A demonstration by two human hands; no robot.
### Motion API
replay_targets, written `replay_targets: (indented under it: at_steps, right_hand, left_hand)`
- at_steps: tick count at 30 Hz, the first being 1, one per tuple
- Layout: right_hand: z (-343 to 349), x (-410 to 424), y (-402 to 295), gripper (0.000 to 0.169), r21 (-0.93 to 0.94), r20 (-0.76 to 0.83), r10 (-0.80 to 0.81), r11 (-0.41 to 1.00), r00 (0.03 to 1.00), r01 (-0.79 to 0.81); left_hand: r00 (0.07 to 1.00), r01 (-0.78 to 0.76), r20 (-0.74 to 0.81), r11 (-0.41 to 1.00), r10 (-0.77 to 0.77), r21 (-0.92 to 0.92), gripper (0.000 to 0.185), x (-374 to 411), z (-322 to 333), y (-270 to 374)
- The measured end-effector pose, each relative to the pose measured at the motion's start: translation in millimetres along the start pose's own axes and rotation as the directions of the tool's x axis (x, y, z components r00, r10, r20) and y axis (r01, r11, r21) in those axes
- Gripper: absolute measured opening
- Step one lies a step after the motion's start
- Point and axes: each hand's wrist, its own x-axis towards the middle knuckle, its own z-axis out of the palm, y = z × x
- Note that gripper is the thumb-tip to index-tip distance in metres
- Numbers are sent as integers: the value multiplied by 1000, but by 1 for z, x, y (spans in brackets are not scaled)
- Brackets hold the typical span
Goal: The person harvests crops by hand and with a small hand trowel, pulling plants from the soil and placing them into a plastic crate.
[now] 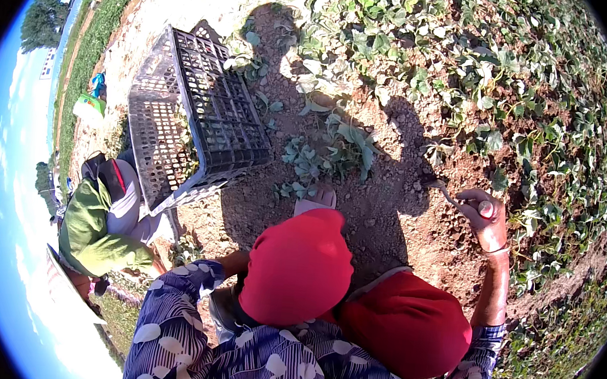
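My right hand (pixel 480 216) is shut around the handle of a small hand digging tool (pixel 446 193). Its thin metal neck points left, and its dark head meets loose brown soil in shadow, so the head's exact shape is hard to make out. Green leafy vines (pixel 494 141) grow just beyond that hand. My left forearm (pixel 235 263) runs behind my red-clad left knee (pixel 296 270), and the left hand is out of view. Between my feet and the vines lies a clump of cut or wilted greenery (pixel 334 151).
A black perforated plastic crate (pixel 224 101) rests tilted on the soil at left, some greenery visible through its mesh. Close behind it, another person in a green top (pixel 86 224) bends low. A green-and-white bag (pixel 90 107) lies farther off.
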Motion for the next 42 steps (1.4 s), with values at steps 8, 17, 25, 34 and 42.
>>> replay_targets:
  at_steps: [8, 17, 25, 34, 42]
  right_hand:
    - [1, 18, -12, 19, -63, -28, 70, 995, 997, -72]
    - [37, 9, -18, 19, -132, -6, -15, 991, 1000, 14]
    - [88, -46, -51, 21, -133, -36, 28, 991, 999, -33]
    - [72, -31, -108, 18, 140, -336, 88, 989, 938, -42]
    - [109, -62, -111, 18, 42, -247, 200, 980, 948, -196]
  left_hand:
    - [998, 35, -46, 999, -35, -12, 29, 70, -46, 20]
    - [999, -37, -14, 999, 37, -10, 27, 132, -69, 43]
    - [985, -164, 40, 982, 168, -93, 25, 138, -81, 33]
    - [949, -205, 200, 959, 244, -196, 24, 99, -75, 7]
    - [812, -218, 482, 937, 330, -273, 23, 64, -54, -12]
